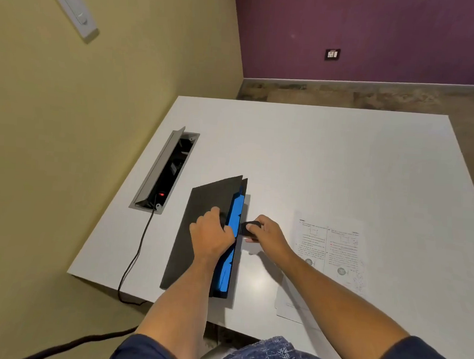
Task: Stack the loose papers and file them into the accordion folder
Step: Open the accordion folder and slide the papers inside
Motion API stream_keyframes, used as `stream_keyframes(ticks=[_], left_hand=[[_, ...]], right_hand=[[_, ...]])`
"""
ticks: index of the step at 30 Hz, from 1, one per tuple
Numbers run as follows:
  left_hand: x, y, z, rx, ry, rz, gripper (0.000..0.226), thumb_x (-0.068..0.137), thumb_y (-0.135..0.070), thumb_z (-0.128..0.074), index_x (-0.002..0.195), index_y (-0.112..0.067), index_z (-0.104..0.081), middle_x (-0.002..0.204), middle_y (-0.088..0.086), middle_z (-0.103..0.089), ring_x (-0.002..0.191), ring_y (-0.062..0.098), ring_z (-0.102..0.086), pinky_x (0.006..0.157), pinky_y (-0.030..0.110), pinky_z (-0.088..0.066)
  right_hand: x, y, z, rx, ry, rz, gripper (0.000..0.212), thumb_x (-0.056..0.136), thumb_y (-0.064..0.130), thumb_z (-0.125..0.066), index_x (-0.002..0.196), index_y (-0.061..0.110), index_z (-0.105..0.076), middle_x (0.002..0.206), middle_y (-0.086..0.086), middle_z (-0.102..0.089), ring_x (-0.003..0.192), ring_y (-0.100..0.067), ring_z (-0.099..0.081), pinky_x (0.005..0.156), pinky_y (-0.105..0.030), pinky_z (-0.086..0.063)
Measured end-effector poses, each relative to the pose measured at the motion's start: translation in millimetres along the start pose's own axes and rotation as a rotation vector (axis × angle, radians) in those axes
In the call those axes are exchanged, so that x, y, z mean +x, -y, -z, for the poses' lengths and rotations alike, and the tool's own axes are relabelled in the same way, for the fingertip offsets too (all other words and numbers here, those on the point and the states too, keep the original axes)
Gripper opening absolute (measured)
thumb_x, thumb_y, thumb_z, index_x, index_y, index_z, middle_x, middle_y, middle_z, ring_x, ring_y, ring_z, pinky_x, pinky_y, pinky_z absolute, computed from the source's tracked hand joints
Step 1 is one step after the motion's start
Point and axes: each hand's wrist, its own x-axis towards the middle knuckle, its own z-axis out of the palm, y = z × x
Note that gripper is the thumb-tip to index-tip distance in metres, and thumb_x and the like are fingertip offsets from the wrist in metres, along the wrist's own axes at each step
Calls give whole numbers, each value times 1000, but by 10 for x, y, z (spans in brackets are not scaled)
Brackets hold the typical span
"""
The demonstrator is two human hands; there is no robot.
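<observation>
A black accordion folder [201, 205] with blue pockets [235, 215] lies on the white table [328, 157], left of centre. My left hand [211, 234] presses on its black front and grips the edge by the blue pockets. My right hand [266, 232] pinches the folder's black closure tab [248, 227] at its right side. A stack of printed papers [334, 249] lies flat to the right, partly hidden under my right forearm.
An open grey cable box [165, 169] is set into the table at the left, with a black cord [135, 256] running off the front edge. Yellow wall at left, purple wall behind. The table's front edge is near my body.
</observation>
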Motion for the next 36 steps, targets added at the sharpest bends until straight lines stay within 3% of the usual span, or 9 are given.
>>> stream_keyframes(ticks=[3, 6, 8, 10, 14, 18, 24, 31, 36], left_hand=[[69, -100, 118, -86, -15, -33, 16, 83, -21, -61, 95, -15, -53, 79, 5, -67, 70, 23, -65, 74, 40, -59], [133, -172, 228, -171, 0, -38, 18, 84, -23, -62, 99, -15, -55, 79, 4, -66, 69, 18, -64, 58, 27, -55], [173, -211, 288, -229, 11, -41, 22, 82, -23, -62, 102, -15, -58, 76, 2, -65, 66, 16, -62, 55, 22, -46], [216, -247, 341, -307, 35, -25, 24, 78, -23, -62, 102, -18, -60, 72, -2, -63, 64, 14, -60, 54, 21, -42], [372, -275, 477, -379, 101, -12, 20, 76, -17, -66, 96, -17, -63, 73, 6, -65, 62, 19, -57, 56, 27, -46], [543, -225, 658, -430, 123, 7, 19, 72, -13, -65, 92, -14, -67, 64, 4, -61, 59, 19, -55, 55, 27, -42], [638, -88, 826, -556, 182, 92, 26, 65, -16, -58, 89, -16, -69, 64, 5, -59, 63, 21, -54, 65, 34, -44], [586, -95, 918, -652, 331, 134, 41, 61, -3, -51, 95, -14, -72, 55, -6, -61, 52, 11, -48, 44, 23, -40], [554, -211, 835, -636, 437, 144, 46, 72, 9, -49, 108, -13, -69, 54, -3, -59, 54, 18, -50, 49, 30, -43]], right_hand=[[-37, 63, 64, 111, -82, 23, 9, 105, 24, -59, 98, 17, -59, 97, -1, -74, 82, -7, -80, 65, -21, -63], [-71, 95, 140, 134, -123, -69, 15, 104, 30, -59, 116, 20, -55, 99, -1, -74, 86, -19, -80, 71, -40, -66], [-91, 92, 203, 86, -142, -74, 22, 103, 31, -63, 121, 23, -54, 98, -2, -73, 82, -19, -77, 70, -38, -66], [-103, 75, 286, 53, -154, -51, 22, 103, 32, -64, 119, 18, -61, 97, -4, -75, 76, -16, -75, 70, -31, -66], [-107, 26, 483, 111, -212, -106, 19, 102, 23, -63, 111, 8, -71, 84, -9, -75, 71, -22, -71, 81, -45, -65], [-131, 3, 658, 218, -240, -123, 17, 101, 15, -66, 111, 3, -73, 82, -11, -74, 67, -20, -69, 67, -31, -58], [-205, -32, 942, 340, -249, -178, 16, 98, 12, -71, 110, 2, -73, 88, -18, -75, 69, -22, -70, 67, -28, -63], [-270, -205, 1102, 345, -139, -307, 16, 102, 15, -65, 109, 3, -73, 68, -5, -65, 52, -15, -56, 45, -25, -47], [-276, -203, 1089, 308, -94, -334, 17, 102, 13, -65, 114, 1, -69, 87, -13, -76, 57, -15, -67, 49, -21, -56]])
